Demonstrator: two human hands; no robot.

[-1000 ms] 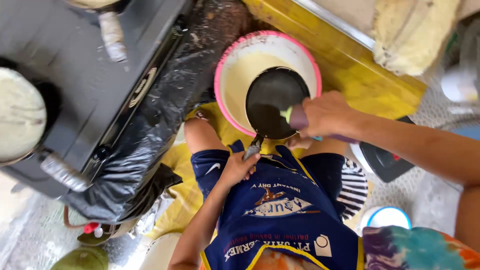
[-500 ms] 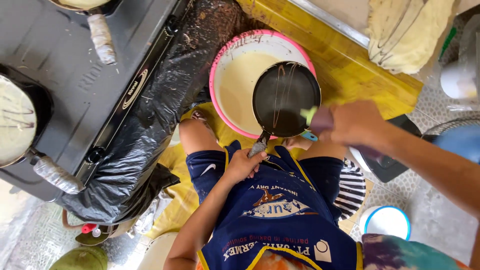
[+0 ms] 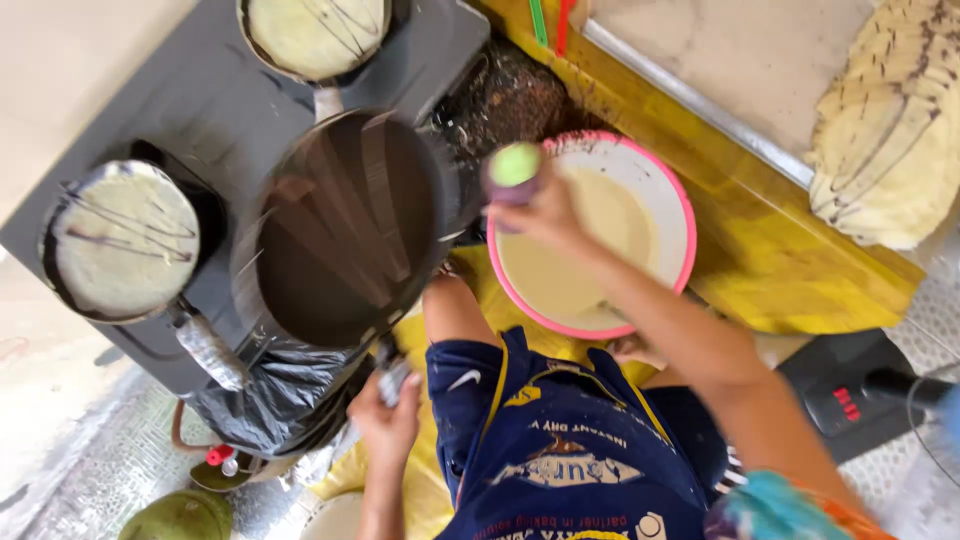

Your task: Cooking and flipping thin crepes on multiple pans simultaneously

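L hand (image 3: 388, 420) clamped on dark pan (image 3: 345, 230) handle, raised | R hand (image 3: 535, 205) gripping green-capped bottle (image 3: 514, 170) over batter bowl (image 3: 680, 200)

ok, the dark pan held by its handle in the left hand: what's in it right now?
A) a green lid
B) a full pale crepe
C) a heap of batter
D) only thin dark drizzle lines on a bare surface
D: the dark pan gripped by the left hand shows a bare dark surface with thin drizzled lines, unlike the two batter-covered pans on the stove.
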